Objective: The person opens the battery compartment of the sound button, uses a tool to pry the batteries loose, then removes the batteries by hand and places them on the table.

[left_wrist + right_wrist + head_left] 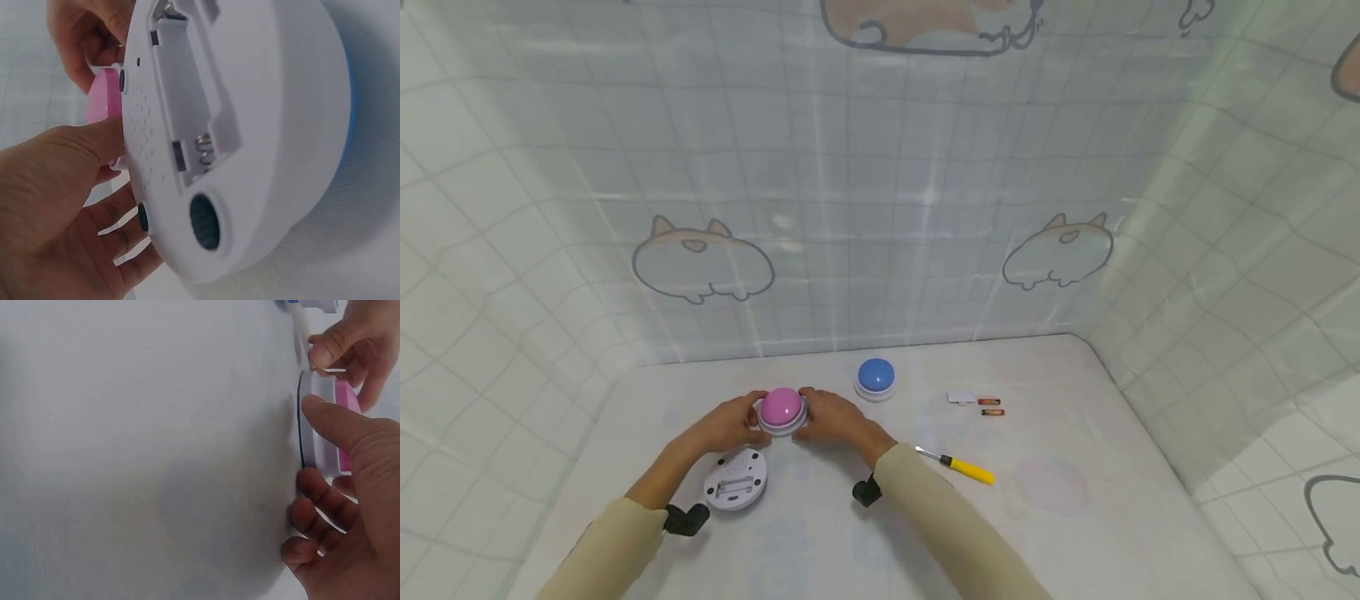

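Note:
A pink dome push button (781, 407) with a white base sits upright on the white surface, between both hands. The left hand (728, 423) holds its left side, thumb near and fingers behind. From the other side the right hand (833, 417) grips the white base (322, 425), thumb on its side and fingers curled around behind. Close below the left hand, a second button (737, 480) lies upside down. Its battery compartment (187, 94) is uncovered, showing metal springs and no batteries; a blue edge peeks out underneath in the left wrist view.
A blue push button (876, 376) stands upright behind the right hand. Farther right lie a small white cover (961, 397) and two batteries (992, 412). A yellow-handled screwdriver (970, 470) rests beside the right forearm. Grid-patterned sheeting (880, 208) rises at the back and sides.

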Motion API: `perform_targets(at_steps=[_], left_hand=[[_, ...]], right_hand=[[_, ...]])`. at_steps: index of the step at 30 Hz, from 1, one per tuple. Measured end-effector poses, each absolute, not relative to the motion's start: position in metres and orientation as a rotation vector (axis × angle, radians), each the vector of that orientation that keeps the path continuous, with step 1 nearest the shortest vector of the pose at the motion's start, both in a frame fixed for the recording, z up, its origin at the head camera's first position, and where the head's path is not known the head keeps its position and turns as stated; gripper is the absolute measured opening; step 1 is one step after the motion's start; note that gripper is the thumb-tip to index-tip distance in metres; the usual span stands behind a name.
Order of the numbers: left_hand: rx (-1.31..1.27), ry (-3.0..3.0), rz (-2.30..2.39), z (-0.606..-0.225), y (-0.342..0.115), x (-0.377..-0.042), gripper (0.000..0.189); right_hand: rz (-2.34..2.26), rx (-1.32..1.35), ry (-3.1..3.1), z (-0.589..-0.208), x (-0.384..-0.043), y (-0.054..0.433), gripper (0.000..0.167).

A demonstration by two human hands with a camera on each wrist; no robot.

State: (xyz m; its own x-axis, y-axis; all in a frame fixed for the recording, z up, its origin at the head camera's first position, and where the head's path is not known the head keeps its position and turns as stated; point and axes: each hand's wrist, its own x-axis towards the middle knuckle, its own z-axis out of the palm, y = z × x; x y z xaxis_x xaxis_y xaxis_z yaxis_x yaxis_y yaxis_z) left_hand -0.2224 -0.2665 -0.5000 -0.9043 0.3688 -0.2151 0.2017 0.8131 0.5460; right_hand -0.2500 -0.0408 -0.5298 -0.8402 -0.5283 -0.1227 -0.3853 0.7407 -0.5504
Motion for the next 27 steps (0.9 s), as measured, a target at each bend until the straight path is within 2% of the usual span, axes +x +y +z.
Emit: perform_targets(at_steps=[17, 27], left_hand=[[0.341, 2.768, 0.677, -0.513, -0.26, -0.222, 0.081], [0.373, 2.806, 0.622, -0.507, -0.255, -0.217, 0.08]], right_hand=[[-0.62, -0.658, 2.8, -0.536, -0.242, -0.05, 0.076], [-0.792, -0.742, 2.772, -0.541, -0.242, -0.036, 0.075]])
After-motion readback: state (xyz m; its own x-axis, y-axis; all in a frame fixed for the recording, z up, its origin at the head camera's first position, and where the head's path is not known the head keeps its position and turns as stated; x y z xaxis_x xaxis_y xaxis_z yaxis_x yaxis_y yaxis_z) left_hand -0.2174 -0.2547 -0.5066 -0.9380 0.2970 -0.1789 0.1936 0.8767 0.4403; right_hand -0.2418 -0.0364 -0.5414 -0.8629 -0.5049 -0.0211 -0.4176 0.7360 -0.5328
